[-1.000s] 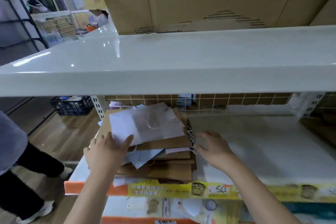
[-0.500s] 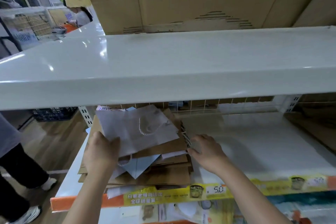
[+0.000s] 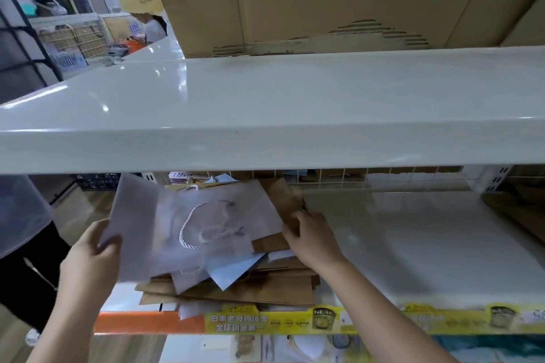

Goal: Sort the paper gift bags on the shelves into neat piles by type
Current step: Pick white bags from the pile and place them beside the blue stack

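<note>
Lifted since a second ago, the flat white paper gift bag with twisted cord handles (image 3: 194,230) now tilts up off the mixed heap of brown kraft and white bags (image 3: 244,289) at the shelf's left end. Left hand (image 3: 91,256) pinches its lower-left corner; right hand (image 3: 309,236) curls closed on a brown bag's edge. Separating is underway, I judge; next needs bare white shelf (image 3: 427,244) for white ones.

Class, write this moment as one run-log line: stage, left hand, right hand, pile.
stage: sorting begun | left hand: lifting white bag by its edge | right hand: on brown bags | pile: mixed, untidy
</note>
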### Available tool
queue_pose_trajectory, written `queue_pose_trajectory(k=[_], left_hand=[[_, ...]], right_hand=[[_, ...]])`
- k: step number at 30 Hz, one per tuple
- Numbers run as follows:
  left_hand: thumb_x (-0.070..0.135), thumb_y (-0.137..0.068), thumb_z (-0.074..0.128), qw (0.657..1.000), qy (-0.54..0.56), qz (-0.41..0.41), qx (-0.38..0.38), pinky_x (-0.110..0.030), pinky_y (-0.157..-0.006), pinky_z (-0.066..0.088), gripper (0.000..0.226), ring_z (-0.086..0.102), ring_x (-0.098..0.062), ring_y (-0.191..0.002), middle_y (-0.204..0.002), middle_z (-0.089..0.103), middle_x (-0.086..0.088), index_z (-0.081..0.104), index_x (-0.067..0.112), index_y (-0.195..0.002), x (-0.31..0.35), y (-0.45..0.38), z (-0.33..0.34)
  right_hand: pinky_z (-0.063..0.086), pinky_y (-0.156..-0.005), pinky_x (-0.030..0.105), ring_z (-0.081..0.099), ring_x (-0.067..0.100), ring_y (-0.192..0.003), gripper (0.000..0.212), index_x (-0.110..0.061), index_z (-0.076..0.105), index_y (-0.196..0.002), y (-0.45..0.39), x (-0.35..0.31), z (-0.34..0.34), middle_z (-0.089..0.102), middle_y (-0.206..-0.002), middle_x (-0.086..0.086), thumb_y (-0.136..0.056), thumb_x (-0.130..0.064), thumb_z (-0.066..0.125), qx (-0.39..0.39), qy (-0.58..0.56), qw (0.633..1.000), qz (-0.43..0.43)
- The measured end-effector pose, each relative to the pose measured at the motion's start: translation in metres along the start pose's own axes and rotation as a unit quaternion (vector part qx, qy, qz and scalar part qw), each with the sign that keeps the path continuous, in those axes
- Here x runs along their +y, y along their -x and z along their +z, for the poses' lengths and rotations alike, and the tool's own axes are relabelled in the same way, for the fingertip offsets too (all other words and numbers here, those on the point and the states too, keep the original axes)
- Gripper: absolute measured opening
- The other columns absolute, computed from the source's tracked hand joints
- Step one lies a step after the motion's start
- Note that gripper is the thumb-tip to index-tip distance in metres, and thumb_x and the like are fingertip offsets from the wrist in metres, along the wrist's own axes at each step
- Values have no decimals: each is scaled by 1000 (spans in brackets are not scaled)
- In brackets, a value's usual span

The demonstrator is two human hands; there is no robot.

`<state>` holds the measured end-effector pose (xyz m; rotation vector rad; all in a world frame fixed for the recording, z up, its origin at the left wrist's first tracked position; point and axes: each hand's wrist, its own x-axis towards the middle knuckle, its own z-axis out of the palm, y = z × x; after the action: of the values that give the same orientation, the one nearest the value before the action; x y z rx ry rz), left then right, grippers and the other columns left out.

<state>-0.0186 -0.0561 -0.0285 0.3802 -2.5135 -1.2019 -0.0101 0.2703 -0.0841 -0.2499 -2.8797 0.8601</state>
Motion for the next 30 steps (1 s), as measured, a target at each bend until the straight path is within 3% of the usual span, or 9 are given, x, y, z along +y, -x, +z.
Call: queue_pose_trajectory(k=[4, 8, 11, 14, 18, 20, 23, 25, 30], left_hand=[[17, -86, 46, 999, 30, -39, 2, -34, -50, 53, 30, 62, -33, -71, -92, 65, -12, 55, 33, -110, -17, 6, -8], [13, -89, 46, 993, 98, -67, -15, -36, -43, 53, 30, 62, -40, -83, -100, 62, -10, 58, 36, -104, -22, 11, -18], [8, -94, 45, 987, 143, -63, -31, -40, -50, 56, 25, 60, -40, -84, -105, 58, -11, 56, 28, -104, -21, 9, -20], [7, -95, 45, 980, 186, -61, -27, -40, -49, 56, 26, 57, -34, -79, -100, 57, -7, 57, 29, -102, -19, 8, -20], [9, -92, 48, 969, 236, -54, -47, -40, -46, 54, 31, 54, -33, -67, -91, 57, -7, 63, 35, -95, -17, 7, -15], [3, -91, 47, 964, 251, -39, -84, -30, -41, 46, 35, 50, -30, -60, -84, 56, -10, 63, 33, -98, -14, 5, -8], [-5, -86, 47, 958, 256, -32, -126, -39, -66, 48, 42, 57, -31, -82, -103, 62, -13, 58, 25, -113, -10, 5, 7], [1, -79, 53, 954, 263, -24, -141, -42, -72, 44, 41, 56, -27, -86, -104, 63, -9, 58, 24, -112, -4, 7, 17], [-4, -84, 53, 949, 292, -19, -117, -35, -64, 42, 34, 55, -21, -74, -89, 63, -4, 56, 24, -104, 7, 5, 37]], right_hand=[[43, -88, 33, 50, 24, -115, 47, -16, 57, -118, -14, -20, 12, 58, -120, 2, -92, -53, 47, 17, 12, 999, -32], [50, -85, 34, 50, 22, -113, 67, -10, 55, -114, -25, -37, 24, 54, -116, 2, -72, -60, 70, 15, -48, 999, 3], [51, -87, 35, 51, 24, -111, 67, -8, 53, -114, -35, -43, 26, 50, -111, 1, -65, -43, 83, -20, -119, 989, 79], [54, -71, 34, 56, 21, -97, 42, -18, 53, -109, -38, -41, 24, 50, -102, 0, -72, -17, 73, 10, -190, 980, 61], [39, -48, 13, 55, 0, -72, 43, -19, 50, -130, -33, -19, 12, 59, -114, 2, -87, -16, 56, 28, -206, 975, 75], [36, -47, 7, 50, -8, -66, 48, -19, 46, -139, -27, -4, 3, 59, -124, 0, -92, -16, 53, 51, -214, 971, 91], [38, -47, 7, 47, -8, -63, 49, -21, 43, -141, -13, 16, -11, 57, -132, 2, -94, -10, 48, 76, -221, 966, 109], [40, -47, 13, 51, -4, -65, 52, -24, 41, -142, -3, 26, -18, 54, -137, 2, -93, -9, 46, 88, -206, 966, 127], [39, -52, 22, 49, 9, -69, 49, -23, 37, -143, 21, 54, -30, 54, -131, 10, -95, -10, 44, 141, -218, 941, 217]])
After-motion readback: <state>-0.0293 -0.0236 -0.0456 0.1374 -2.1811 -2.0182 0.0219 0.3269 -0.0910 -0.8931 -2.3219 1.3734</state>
